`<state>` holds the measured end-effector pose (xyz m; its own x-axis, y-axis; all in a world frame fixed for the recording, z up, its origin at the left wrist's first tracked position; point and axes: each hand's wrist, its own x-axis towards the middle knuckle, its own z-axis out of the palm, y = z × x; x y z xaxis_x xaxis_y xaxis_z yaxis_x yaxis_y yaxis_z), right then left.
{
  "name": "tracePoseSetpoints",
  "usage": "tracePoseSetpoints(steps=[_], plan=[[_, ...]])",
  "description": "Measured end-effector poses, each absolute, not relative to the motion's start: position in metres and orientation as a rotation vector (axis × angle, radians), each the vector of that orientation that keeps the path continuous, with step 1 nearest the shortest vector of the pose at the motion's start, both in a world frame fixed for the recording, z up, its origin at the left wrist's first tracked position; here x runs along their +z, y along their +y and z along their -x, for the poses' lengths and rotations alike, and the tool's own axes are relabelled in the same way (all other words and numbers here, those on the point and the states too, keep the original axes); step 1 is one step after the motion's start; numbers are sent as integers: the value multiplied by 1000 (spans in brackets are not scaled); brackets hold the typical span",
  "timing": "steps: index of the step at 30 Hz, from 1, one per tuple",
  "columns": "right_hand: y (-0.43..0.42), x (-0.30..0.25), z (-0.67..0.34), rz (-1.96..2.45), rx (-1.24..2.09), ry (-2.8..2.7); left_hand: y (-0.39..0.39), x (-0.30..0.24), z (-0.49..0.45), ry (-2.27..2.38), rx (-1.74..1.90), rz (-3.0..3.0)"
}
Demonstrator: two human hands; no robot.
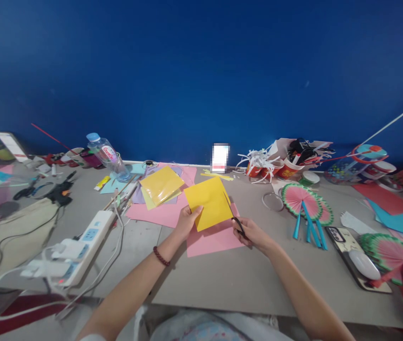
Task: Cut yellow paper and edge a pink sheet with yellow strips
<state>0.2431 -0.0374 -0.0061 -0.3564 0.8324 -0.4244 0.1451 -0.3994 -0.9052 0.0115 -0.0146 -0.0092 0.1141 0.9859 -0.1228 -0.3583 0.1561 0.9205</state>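
A square sheet of yellow paper (208, 203) is raised above the table in front of me. My left hand (188, 220) pinches its lower left edge, thumb on top. In my right hand (249, 231) is a pair of scissors (238, 225) with black handles, fingers wrapped round them. The blades lie along the paper's right edge, where a thin strip seems to split from the sheet. Beneath the yellow paper lies pink paper (201, 246). Just behind my left hand sits a clear packet of yellow paper (162, 184).
A white power strip (91, 241) with cables lies to the left, near a plastic bottle (107, 154) and a black glue gun (61, 192). On the right are pink-and-green paper fans (302, 201), a metal ring (273, 201), a phone (343, 241) with a white mouse (364, 264), and cups of scraps (258, 166).
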Motion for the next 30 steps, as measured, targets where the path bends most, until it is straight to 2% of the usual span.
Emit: tracePoseSetpoints(steps=[30], plan=[[-38,-6,-244,1384,1773,-1339,-14,-10,-11,958,1197,-877]])
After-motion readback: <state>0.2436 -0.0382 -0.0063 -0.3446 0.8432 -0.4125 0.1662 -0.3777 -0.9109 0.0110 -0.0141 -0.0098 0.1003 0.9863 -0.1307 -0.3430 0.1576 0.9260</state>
